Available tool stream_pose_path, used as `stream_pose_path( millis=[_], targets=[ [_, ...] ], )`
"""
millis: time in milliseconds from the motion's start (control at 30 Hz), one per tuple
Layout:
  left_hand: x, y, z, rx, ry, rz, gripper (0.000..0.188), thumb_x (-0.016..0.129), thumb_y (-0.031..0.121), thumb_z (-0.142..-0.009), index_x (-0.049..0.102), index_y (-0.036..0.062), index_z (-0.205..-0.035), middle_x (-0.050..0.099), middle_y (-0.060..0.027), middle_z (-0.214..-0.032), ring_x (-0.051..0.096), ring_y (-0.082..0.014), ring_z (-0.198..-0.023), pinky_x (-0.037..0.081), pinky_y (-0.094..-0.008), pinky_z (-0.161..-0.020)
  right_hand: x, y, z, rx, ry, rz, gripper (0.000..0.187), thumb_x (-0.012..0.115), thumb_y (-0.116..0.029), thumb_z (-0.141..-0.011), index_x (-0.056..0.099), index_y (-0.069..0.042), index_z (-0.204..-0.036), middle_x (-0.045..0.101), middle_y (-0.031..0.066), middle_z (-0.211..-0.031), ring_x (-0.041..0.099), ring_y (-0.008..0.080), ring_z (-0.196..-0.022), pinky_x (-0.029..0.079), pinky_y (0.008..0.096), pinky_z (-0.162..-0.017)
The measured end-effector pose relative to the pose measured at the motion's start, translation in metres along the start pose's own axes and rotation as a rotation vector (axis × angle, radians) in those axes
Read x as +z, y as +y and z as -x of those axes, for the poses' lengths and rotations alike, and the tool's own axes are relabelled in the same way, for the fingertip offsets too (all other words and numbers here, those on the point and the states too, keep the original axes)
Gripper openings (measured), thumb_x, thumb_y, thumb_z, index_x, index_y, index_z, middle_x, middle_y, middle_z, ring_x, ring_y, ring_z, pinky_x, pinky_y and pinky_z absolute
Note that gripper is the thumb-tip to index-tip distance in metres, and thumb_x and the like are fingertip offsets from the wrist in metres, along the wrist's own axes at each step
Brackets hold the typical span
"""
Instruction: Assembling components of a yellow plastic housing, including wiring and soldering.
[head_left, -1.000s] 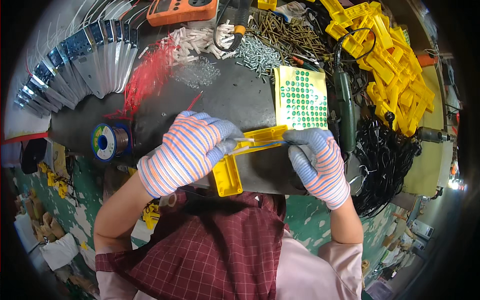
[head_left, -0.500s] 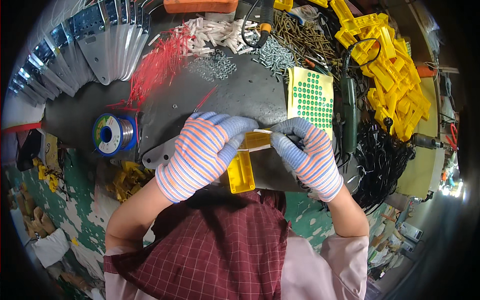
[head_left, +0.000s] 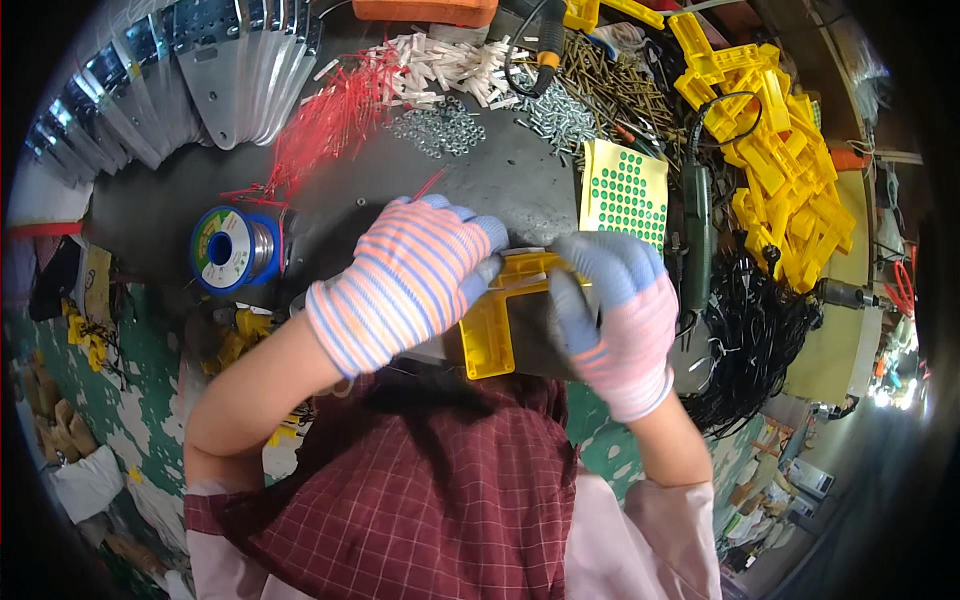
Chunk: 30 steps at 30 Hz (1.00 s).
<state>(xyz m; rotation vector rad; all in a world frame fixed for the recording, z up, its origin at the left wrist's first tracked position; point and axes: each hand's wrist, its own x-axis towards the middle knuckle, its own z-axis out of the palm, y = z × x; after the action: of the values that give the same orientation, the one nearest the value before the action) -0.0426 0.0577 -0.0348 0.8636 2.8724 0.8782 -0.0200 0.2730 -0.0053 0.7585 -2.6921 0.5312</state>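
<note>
Two gloved hands here, and the right hand (head_left: 620, 310) is pretty blurry: thumb apart from the fingers, but can't tell if the tips are pinching anything. The left hand (head_left: 405, 280) is curled over the left end of the yellow plastic case (head_left: 487, 335), hiding that bit; what its fingertips grip, can't tell either. That one case sits between the hands, by the near edge of the dark table (head_left: 520, 190). The orange box (head_left: 425, 10) is cut off up top. Counting: one wire spool (head_left: 220, 250), one sheet of green dot stickers (head_left: 628, 190), one stray nut (head_left: 361, 202) off on its own. The yellow parts heap (head_left: 790, 170) and black cables (head_left: 765, 345) are too tangled to count.
</note>
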Motion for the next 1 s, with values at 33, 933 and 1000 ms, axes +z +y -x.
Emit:
stream_pose_path(
  millis=[33,933,1000],
  targets=[
    [-0.001,-0.004,-0.005,-0.019,-0.081,0.127,0.017,0.06,0.018,-0.088,0.066,0.0057,-0.098,0.067,-0.0122,-0.086,0.063,-0.0375,-0.081,0.05,-0.0473,-0.075,-0.003,-0.008,0.001,-0.105,0.016,0.046,0.026,0.072,-0.016,-0.076,0.068,-0.011,-0.101,0.065,0.0053,-0.098,0.063,0.0267,-0.092,0.049,0.0404,-0.079],
    [0.024,-0.007,0.008,-0.115,0.214,0.207,0.014,0.07,0.014,-0.078,0.069,0.0066,-0.089,0.063,-0.014,-0.087,0.061,-0.0356,-0.084,0.048,-0.0438,-0.078,0.036,-0.03,0.005,0.105,-0.09,0.154,0.018,0.076,-0.018,-0.067,0.063,-0.014,-0.079,0.057,0.0065,-0.075,0.056,0.0285,-0.073,0.04,0.042,-0.07],
    [0.023,-0.007,0.008,-0.117,0.214,0.248,0.014,0.07,0.014,-0.078,0.069,0.0066,-0.089,0.063,-0.0141,-0.086,0.061,-0.0357,-0.084,0.048,-0.0443,-0.078,0.038,-0.025,0.008,0.085,-0.01,0.102,0.019,0.076,-0.017,-0.067,0.062,-0.014,-0.079,0.056,0.0069,-0.076,0.055,0.0289,-0.073,0.04,0.0417,-0.07]
  ],
)
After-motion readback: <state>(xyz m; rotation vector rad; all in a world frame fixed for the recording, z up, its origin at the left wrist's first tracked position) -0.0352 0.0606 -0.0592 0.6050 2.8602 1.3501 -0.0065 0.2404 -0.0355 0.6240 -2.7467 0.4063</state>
